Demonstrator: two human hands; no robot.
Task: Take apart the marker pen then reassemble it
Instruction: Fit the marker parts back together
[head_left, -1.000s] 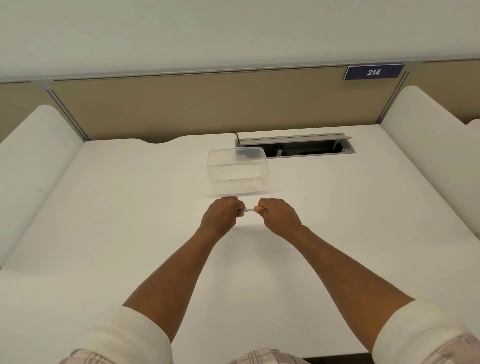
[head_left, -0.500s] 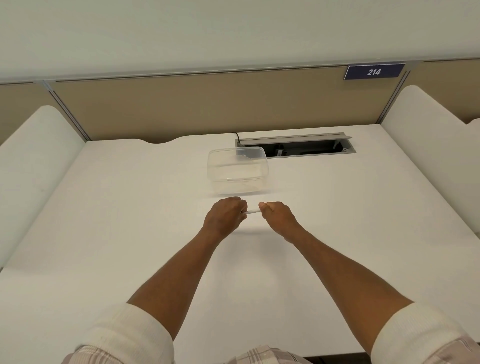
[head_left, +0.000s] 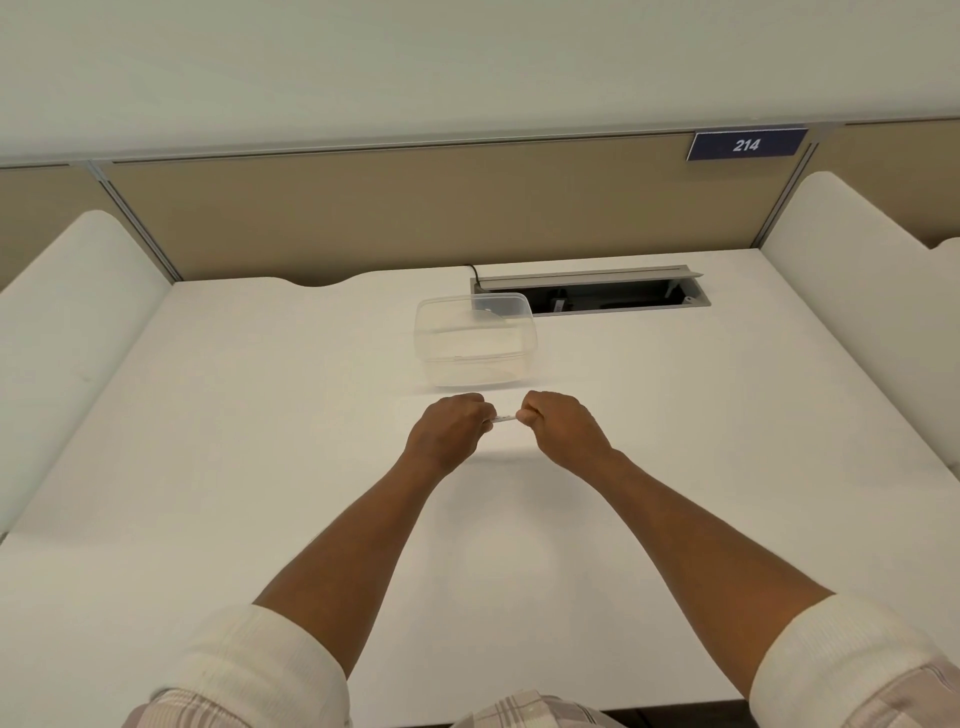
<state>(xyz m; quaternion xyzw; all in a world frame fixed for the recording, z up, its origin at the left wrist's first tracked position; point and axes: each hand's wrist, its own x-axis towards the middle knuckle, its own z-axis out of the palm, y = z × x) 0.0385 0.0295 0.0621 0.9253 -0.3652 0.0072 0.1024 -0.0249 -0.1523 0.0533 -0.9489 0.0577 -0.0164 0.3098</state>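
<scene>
Head view: the marker pen (head_left: 503, 418) is gripped at both ends, the left hand (head_left: 451, 427) closed at 9 o'clock, the right hand (head_left: 560, 425) at 3 o'clock, above the table (head_left: 234, 441). A straight, steady pull along its axis is advised; the tub (head_left: 475, 338) lies at 12 o'clock.

"214" on blue partition sign (head_left: 746, 145)

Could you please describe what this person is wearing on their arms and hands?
Both hands, left hand and right hand, are bare: no gloves, rings or watch visible. The forearms are uncovered; cream ribbed cuffs sit rolled near the elbows, over a pale plaid garment.
</scene>
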